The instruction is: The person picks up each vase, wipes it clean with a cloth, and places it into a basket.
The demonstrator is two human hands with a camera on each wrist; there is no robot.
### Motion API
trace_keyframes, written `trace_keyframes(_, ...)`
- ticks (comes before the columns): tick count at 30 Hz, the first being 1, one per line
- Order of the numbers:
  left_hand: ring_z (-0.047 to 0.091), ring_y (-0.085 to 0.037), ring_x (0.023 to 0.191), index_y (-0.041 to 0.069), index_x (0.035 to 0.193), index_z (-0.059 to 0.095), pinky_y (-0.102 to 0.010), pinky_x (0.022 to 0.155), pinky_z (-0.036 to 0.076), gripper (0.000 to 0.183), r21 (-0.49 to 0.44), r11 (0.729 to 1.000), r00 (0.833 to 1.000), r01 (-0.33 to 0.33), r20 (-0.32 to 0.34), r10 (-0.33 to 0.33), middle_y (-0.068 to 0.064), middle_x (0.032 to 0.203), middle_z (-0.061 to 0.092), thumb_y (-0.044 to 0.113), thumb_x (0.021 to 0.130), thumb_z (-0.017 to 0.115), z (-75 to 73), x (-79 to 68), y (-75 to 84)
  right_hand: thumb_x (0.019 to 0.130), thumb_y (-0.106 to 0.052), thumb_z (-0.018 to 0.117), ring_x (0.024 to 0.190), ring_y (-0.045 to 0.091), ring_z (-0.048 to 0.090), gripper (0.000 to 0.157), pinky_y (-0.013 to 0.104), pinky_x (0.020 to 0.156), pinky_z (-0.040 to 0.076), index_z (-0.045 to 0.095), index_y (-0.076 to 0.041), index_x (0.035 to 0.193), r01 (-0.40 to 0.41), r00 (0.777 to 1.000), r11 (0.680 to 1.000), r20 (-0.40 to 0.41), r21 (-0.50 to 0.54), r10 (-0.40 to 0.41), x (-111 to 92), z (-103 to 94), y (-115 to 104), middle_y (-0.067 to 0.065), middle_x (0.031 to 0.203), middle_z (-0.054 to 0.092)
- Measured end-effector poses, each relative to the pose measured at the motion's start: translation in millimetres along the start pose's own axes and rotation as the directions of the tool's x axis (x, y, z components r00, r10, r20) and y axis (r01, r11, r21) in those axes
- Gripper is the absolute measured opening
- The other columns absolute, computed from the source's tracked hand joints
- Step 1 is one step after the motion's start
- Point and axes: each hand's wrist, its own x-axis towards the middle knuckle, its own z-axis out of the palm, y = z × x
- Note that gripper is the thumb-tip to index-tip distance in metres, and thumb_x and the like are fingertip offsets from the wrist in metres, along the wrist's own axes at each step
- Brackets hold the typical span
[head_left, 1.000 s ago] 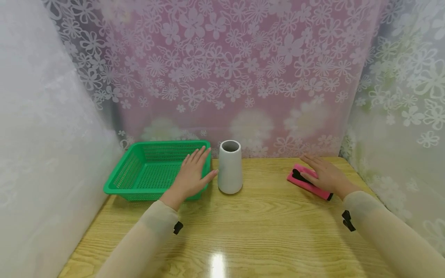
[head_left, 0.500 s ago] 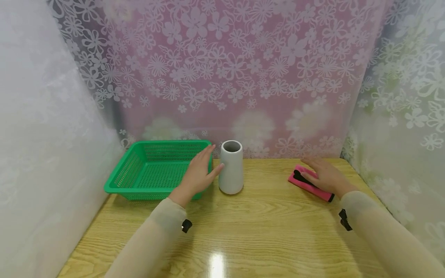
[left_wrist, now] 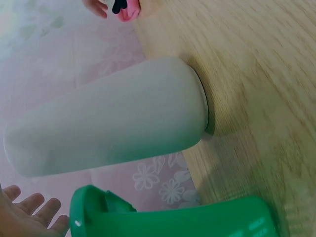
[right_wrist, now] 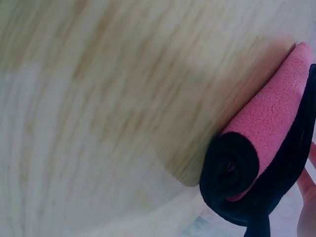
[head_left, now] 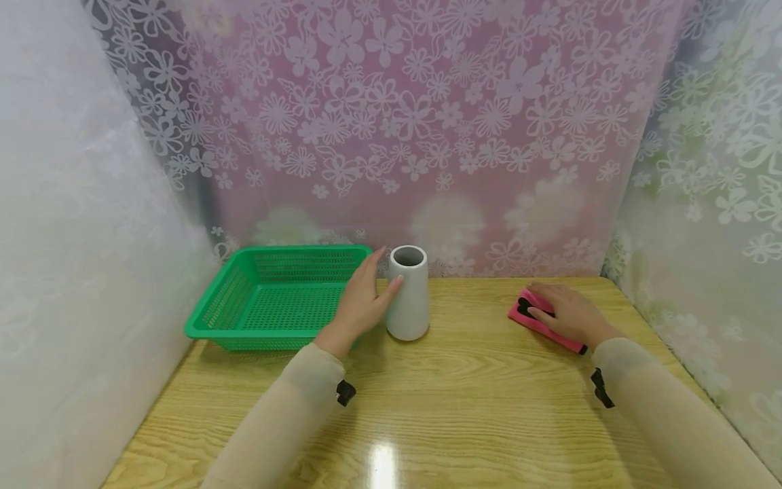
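A white tapered vase (head_left: 408, 305) stands upright mid-table. My left hand (head_left: 359, 302) is at its left side, fingers extended and thumb overlapping the vase's front in the head view. The left wrist view shows the fingers (left_wrist: 47, 212) spread near the vase's top end, with a gap to its wall. On the right, a rolled pink cloth (head_left: 533, 324) with black trim and a black strap lies on the table. My right hand (head_left: 569, 314) is over it, fingers reaching across its far side and thumb across the strap. The right wrist view shows the roll's black spiral end (right_wrist: 229, 165).
A green perforated basket (head_left: 256, 334) stands left of the vase, close behind my left hand. Floral curtains (head_left: 391, 122) hang behind the table and at both sides. The wooden table (head_left: 464, 401) extends in front of the vase.
My left hand has moved right from over the basket's edge to beside the vase. The right hand has lowered slightly over the cloth. The vase, cloth and basket stay in place.
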Motion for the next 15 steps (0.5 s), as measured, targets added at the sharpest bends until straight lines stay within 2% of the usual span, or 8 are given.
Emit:
trace_keyframes(7, 0.031, -0.031, 0.146, 0.014, 0.158, 0.029, -0.054, 0.114, 0.03, 0.07, -0.063, 0.998, 0.999, -0.024, -0.046, 0.021, -0.011, 0.159, 0.034, 0.053, 0.102, 0.046, 5.0, 3.4, 2.5, 0.101, -0.053, 0.052, 0.136, 0.051, 0.036, 0.07, 0.069, 0.108, 0.026, 0.041, -0.006, 0.152, -0.025, 1.0, 1.0, 0.01, 0.007, 0.025, -4.0, 2.2, 0.3, 0.027, 0.151, 0.041)
trace_keyframes(15, 0.044, -0.031, 0.135, 0.012, 0.156, 0.03, -0.051, 0.108, 0.038, 0.062, -0.189, 0.981, 0.998, -0.034, -0.067, 0.022, -0.014, 0.15, 0.043, 0.041, 0.105, 0.049, 9.6, 5.6, 5.3, 0.1, -0.053, 0.053, 0.135, 0.052, 0.036, 0.072, 0.069, 0.108, 0.026, 0.04, -0.006, 0.152, -0.05, 0.999, 0.998, 0.014, 0.023, 0.05, -12.8, 4.1, -3.1, 0.027, 0.15, 0.042)
